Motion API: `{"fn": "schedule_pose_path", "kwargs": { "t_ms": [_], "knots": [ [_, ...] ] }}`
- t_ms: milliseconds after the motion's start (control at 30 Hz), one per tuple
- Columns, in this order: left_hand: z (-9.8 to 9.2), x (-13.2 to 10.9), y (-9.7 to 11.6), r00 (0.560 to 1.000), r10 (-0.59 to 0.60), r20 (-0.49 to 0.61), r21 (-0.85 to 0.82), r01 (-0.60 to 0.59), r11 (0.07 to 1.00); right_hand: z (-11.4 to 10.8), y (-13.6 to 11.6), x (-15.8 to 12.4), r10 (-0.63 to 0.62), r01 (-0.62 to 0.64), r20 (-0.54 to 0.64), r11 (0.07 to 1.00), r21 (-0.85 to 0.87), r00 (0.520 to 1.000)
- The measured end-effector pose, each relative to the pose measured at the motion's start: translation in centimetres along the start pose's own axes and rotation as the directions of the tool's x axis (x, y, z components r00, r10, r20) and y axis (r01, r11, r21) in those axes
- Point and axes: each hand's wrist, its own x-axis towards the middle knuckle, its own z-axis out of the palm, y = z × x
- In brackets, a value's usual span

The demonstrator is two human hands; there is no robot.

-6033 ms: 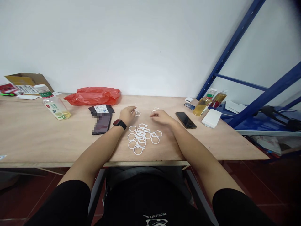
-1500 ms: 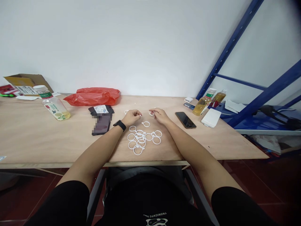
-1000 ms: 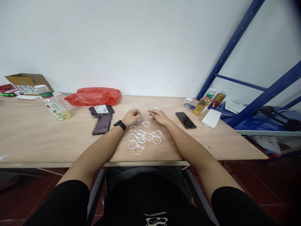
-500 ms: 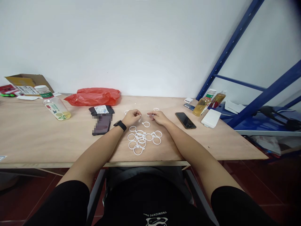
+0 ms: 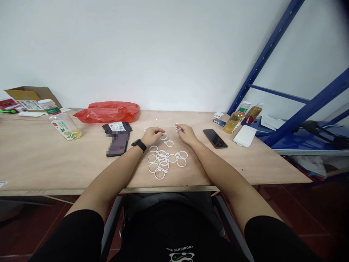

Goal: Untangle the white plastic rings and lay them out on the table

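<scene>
My left hand point(image 5: 152, 136) is closed, its thumb and fingers pinching a thin white curtain ring point(image 5: 164, 139) that shows below the fingertips. A little to the right, my right hand point(image 5: 187, 134) has its fingers at another white curtain ring point(image 5: 177, 129), mostly hidden behind them. One loose ring point(image 5: 169, 143) lies between the hands, nearer me. Closer to the table's front edge is an overlapping cluster of white rings point(image 5: 159, 174), each with a small eyelet. Part of one more ring point(image 5: 145, 129) peeks out behind my left hand.
Left of my arms on the wooden table point(image 5: 68, 163) are a dark phone-like object point(image 5: 119, 143), a black packet point(image 5: 117, 126), a red plastic bag point(image 5: 109, 112) and a bottle point(image 5: 64, 123). To the right are a phone point(image 5: 215, 138), a white box-like device point(image 5: 244, 136) and a drink bottle point(image 5: 236, 118).
My right hand has moved slightly up and away, onto where a ring lay at the back. The ring in my left hand has turned from edge-on to face-on.
</scene>
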Motion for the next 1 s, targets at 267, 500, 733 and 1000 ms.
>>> {"fn": "schedule_pose_path", "kwargs": {
  "t_ms": [267,500,733,1000],
  "knots": [
    [0.0,0.1,-0.3,0.999,0.037,0.002,0.052,-0.037,0.998,0.1,0.2,0.0,-0.049,0.049,0.005,0.998,-0.042,0.999],
    [-0.3,0.1,0.3,0.994,0.043,-0.097,0.155,-0.028,0.987,0.2,0.3,-0.1,-0.041,0.050,0.078,0.992,-0.114,0.996],
    [-0.8,0.3,0.4,0.984,0.093,-0.154,0.245,-0.053,0.968,-0.6,-2.0,-0.8,-0.003,0.027,0.087,0.961,-0.276,0.996],
    [-1.0,0.4,-1.1,0.980,0.195,-0.038,0.582,-0.137,0.802,0.2,-5.2,-1.7,-0.230,0.312,0.415,0.940,-0.140,0.880]
  ]
}}
